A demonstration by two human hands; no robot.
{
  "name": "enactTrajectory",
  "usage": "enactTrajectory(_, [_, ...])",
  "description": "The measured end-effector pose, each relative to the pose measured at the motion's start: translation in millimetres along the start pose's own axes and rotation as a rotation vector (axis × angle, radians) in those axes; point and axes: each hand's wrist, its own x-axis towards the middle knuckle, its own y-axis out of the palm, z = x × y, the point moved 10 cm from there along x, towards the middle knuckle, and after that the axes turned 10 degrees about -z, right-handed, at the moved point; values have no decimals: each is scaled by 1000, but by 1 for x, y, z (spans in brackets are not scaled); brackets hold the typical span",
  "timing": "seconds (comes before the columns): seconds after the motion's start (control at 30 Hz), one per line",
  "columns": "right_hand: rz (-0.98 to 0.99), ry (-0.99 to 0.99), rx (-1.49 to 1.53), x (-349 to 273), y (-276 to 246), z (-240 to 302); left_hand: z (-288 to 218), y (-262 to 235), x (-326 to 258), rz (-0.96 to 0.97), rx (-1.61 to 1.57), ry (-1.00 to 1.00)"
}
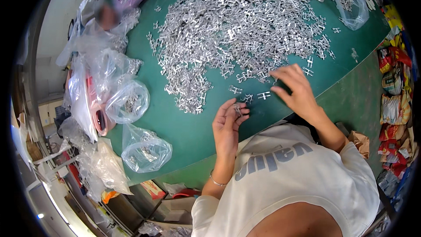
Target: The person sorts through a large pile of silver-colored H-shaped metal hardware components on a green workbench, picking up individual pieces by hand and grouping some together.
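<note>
A broad heap of small silver metal pieces (228, 30), shaped like little H-forms with hooked ends, spreads over a green table (184, 140). My left hand (227, 125), palm up with its fingers curled, holds one or more of these metal pieces (238, 110) near the table's front edge; the exact number is hidden. My right hand (298, 88) is at the heap's near edge, thumb and fingers apart, with nothing visible between them. Between the two hands lie a few loose pieces, among them a flat one (264, 95) and another (235, 89).
Clear plastic bags of metal pieces stand on the left, one bag (147, 151) near the front corner. Another open bag (348, 4) lies at the far right. A pink container (100, 118) sits among the left bags. Colourful packages (394, 105) are stacked beyond the right edge.
</note>
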Motion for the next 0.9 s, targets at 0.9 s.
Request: enactTrajectory(0.9, [-108, -153, -248, -4, 2, 16, -59, 26, 25, 45, 1065, 824])
